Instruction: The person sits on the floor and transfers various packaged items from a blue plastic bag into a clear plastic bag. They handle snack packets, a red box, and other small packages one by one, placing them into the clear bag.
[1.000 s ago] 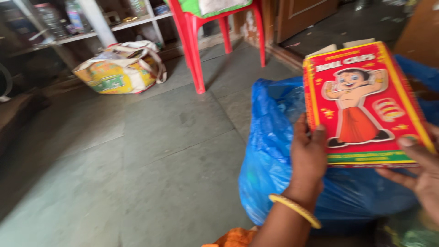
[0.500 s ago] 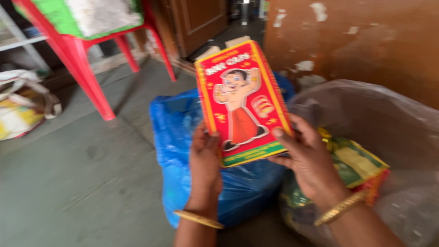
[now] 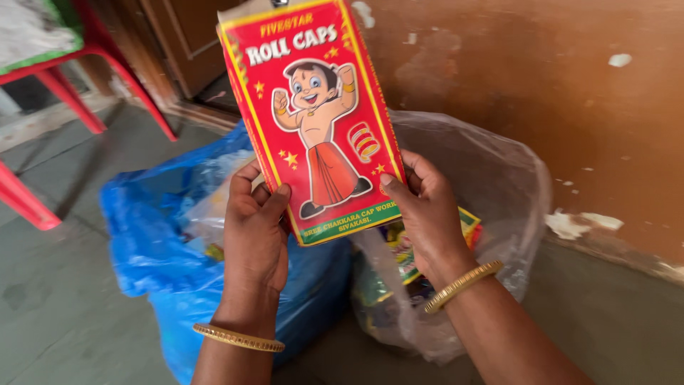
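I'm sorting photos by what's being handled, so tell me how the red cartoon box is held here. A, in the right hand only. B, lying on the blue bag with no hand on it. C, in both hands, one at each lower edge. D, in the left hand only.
C: the red box is upright above the blue bag, with the left hand gripping its lower left edge and the right hand its lower right edge.

Bare floor [image 3: 64,314] lies open to the left of the blue bag [image 3: 164,264]. On the right, the clear bag [image 3: 499,192] sits against the brown wall [image 3: 570,100]; red chair legs [image 3: 43,107] stand at far left
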